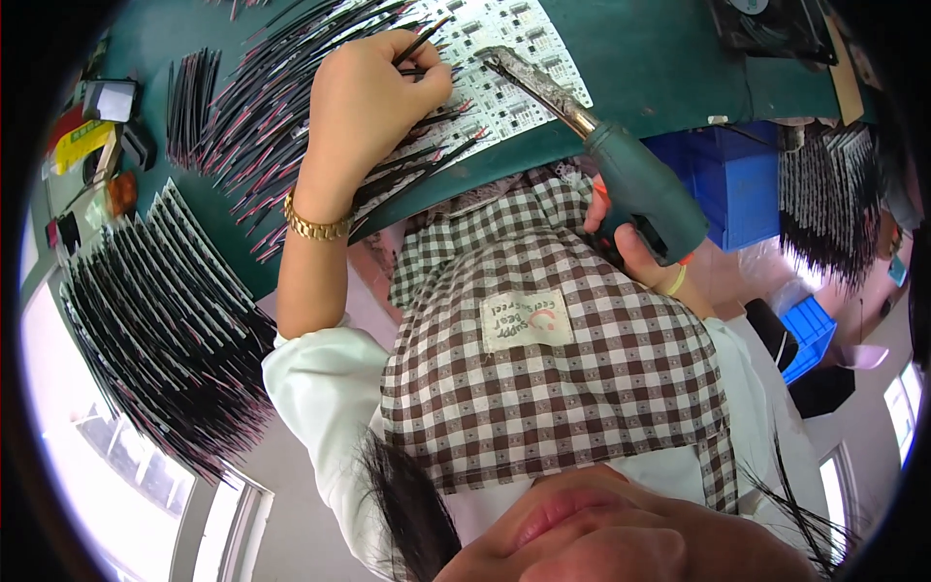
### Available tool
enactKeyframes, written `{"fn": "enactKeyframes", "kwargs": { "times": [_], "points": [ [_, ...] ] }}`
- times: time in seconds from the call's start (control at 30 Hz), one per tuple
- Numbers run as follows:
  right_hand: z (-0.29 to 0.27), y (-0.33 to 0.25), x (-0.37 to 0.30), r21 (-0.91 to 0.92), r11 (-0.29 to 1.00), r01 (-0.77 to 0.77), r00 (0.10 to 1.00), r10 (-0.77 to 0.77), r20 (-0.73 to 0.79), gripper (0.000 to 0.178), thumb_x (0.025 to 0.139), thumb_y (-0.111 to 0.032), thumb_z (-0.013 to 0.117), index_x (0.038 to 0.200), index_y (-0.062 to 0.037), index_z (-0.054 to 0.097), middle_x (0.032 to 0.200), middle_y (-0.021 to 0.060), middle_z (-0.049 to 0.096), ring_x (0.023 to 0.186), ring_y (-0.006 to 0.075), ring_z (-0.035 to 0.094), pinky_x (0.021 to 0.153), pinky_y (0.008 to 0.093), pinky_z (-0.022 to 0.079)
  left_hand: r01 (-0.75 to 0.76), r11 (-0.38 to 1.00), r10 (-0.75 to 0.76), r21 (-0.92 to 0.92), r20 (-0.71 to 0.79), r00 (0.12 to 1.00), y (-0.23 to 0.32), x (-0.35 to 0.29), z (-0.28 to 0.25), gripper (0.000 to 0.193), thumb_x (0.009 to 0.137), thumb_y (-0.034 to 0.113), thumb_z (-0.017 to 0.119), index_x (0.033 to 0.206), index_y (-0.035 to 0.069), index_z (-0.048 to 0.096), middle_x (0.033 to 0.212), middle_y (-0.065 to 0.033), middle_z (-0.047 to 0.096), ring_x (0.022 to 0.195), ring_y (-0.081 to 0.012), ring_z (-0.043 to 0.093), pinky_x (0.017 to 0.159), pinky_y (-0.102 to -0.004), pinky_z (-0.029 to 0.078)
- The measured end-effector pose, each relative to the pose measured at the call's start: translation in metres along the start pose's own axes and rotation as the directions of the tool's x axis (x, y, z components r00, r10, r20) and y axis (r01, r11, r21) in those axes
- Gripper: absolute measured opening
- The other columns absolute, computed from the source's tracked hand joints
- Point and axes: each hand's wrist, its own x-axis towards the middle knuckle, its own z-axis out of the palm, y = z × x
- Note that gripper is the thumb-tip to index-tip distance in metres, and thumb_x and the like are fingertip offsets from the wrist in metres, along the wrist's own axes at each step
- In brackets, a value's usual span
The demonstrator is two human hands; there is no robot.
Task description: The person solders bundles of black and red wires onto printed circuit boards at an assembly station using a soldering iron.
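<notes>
My left hand (373, 107), with a gold watch band at the wrist, pinches a black wire (425, 41) above a white sheet of printed circuit boards (529, 58). Its fingers are closed, and the wire's far end points up and right. In my right hand (635, 254) is a green soldering gun (645, 179), gripped by its handle. The gun's metal barrel slants up and left, and its tip lies over the board sheet, a little right of my left hand. Many black and red wires (276, 116) fan out to the left of the sheet, some lying across its edge.
A separate bundle of wires (192, 107) lies on the green table mat (465, 194). Stacked boards with wires hang at the left (165, 330) and right (829, 194). Blue bins (732, 184) stand below the table's right side. A yellow and red item (82, 145) sits far left.
</notes>
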Motion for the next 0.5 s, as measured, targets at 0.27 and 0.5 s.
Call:
{"fn": "enactKeyframes", "kwargs": {
  "times": [0.27,0.5],
  "points": [
    [0.0028,0.0051,0.0051,-0.130,0.989,0.076,0.997,-0.072,0.036,0.047,0.085,-0.026,0.057,0.121,-0.0001,0.044,0.090,0.0079,0.055,0.082,0.0148,0.051,0.076,0.0301,0.041,-0.045,0.999,0.045,0.017,-0.018,0.999,-0.0073,0.0038,0.0036,0.013,0.072,0.014,0.069,0.075,0.002,0.064,0.060,0.0044,0.053,0.055,-0.0009,0.043,0.053,-0.0177,0.036],
    [0.0030,0.0012,0.0022,-0.190,0.981,0.044,0.996,-0.027,0.088,0.029,0.085,-0.023,0.054,0.104,-0.0010,0.053,0.087,0.0070,0.054,0.082,0.0164,0.050,0.075,0.0304,0.041,-0.065,0.998,0.066,0.007,-0.044,0.997,-0.0114,-0.0009,0.0095,0.012,0.072,0.014,0.069,0.074,0.003,0.064,0.059,0.0056,0.053,0.054,-0.0005,0.043,0.053,-0.0174,0.036]
  ]
}}
